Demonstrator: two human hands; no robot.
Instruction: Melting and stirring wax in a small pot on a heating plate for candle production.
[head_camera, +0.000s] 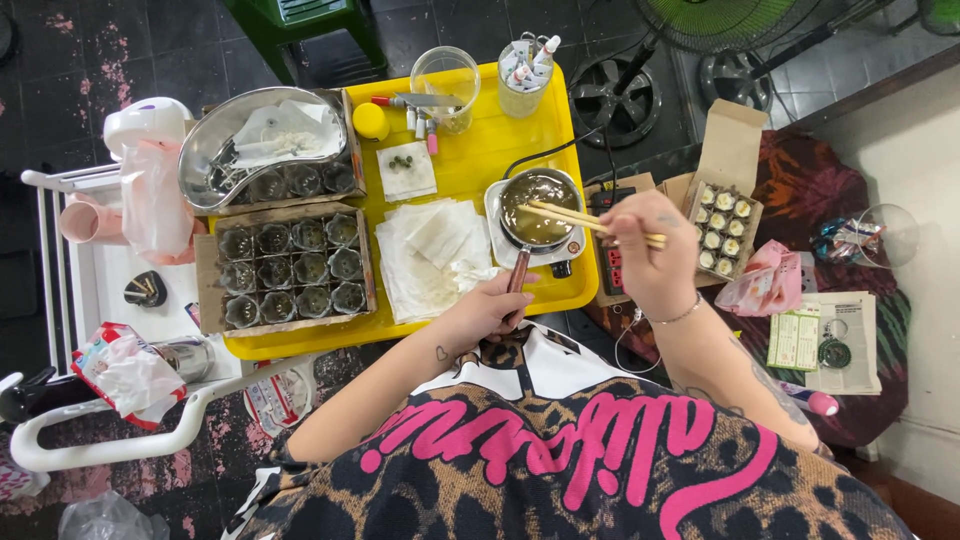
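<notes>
Your right hand (650, 250), right of centre in the frame, is closed around a pair of chopsticks (590, 222) whose tips reach over the small pot (538, 207) of brownish liquid; your left hand (490, 305), just below it, grips the pot's handle (517, 272); the pot sits on a small white burner (570, 255) at the right edge of the yellow tray (500, 150); a stack of white paper squares (430, 250) lies just left of the pot; a cardboard tray of dark cups (290, 270) fills the tray's left side.

Yellow tray (480, 150), leopard-print pink-lettered shirt (560, 450), green fan (720, 20)
</notes>
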